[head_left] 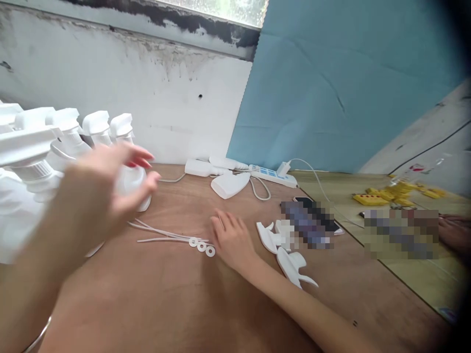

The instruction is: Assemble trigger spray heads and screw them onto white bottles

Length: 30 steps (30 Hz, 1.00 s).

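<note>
My left hand (114,181), a little blurred, is raised at the left in front of several white spray bottles (99,128). Its thumb and fingers are apart, and I see nothing held between them. My right hand (233,240) lies flat on the brown table, fingers stretched forward. Just to its left are thin white tubes (165,236) and three small white washers (201,246), close to the fingers. Right of that hand, white trigger spray heads (290,264) lie on their sides.
Behind are white bottles (231,184) lying down and a power strip (274,175) with a plugged-in charger and cables. Phones (307,223), partly pixelated, lie at the right. On the adjoining yellowish table are yellow pieces (371,198) and another person's hand (454,233).
</note>
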Tool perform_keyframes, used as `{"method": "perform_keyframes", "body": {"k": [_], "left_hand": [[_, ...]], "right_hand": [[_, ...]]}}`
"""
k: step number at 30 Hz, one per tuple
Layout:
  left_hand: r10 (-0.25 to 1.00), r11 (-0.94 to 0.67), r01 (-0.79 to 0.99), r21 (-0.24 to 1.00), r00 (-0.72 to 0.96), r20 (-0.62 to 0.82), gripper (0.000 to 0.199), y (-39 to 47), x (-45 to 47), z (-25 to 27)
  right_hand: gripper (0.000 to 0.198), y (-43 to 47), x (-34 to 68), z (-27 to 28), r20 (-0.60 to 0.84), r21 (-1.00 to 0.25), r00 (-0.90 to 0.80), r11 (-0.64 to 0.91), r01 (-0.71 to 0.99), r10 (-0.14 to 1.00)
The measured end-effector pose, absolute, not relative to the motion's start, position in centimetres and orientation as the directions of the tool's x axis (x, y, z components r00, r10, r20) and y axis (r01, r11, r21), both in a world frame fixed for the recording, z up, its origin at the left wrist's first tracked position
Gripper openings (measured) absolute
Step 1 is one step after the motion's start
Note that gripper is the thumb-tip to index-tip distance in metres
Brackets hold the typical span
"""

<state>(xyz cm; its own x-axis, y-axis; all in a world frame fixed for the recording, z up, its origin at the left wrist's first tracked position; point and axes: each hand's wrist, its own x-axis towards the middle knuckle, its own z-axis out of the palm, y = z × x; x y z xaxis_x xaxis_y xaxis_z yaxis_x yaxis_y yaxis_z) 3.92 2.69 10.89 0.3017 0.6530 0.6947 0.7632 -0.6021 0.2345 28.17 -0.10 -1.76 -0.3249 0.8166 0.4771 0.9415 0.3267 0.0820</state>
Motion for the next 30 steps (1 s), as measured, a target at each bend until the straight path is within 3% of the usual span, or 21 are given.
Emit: {"method": "perform_keyframes", "body": {"k": [3,5,6,13,20,26,30], "left_hand": [[0.698,-0.685,0.723,0.088,0.618,0.363,0.018,2.6,7.7,6.2],[0.690,-0.723,0.673,0.153,0.704,0.166,0.016,2.6,8.5,2.5],[0.698,-0.715,0.673,0.190,0.703,0.134,0.016,2.5,8.5,1.0],[0.770,-0.624,0.661,0.417,0.611,0.184,0.015,1.6,8.5,-3.3],[0.778,-0.624,0.657,0.422,0.571,0.261,0.015,2.1,8.9,-4.3],[0.760,-0.646,0.645,0.407,0.589,0.273,0.026,2.3,8.8,-4.7],[0.747,-0.660,0.618,0.427,0.602,0.283,0.023,2.3,8.8,-4.9]], "right_hand": [[0.020,-0.8,31.7,-0.1,0.394,0.225,-0.099,0.008,0.974,0.914],[0.021,-1.3,33.8,0.3,0.337,0.322,-0.017,-0.098,0.941,0.941],[0.021,-1.5,34.6,0.3,0.318,0.357,-0.010,-0.109,0.928,0.948],[0.013,-1.8,35.8,-1.4,0.242,0.404,-0.051,-0.054,0.913,0.969],[0.022,-1.6,34.3,-2.3,0.267,0.303,-0.081,-0.004,0.953,0.960],[0.015,-1.4,33.6,-2.4,0.482,0.268,-0.172,0.043,0.963,0.859],[0.008,-2.1,31.4,-2.3,0.604,0.247,-0.333,0.227,0.942,0.724]]}}
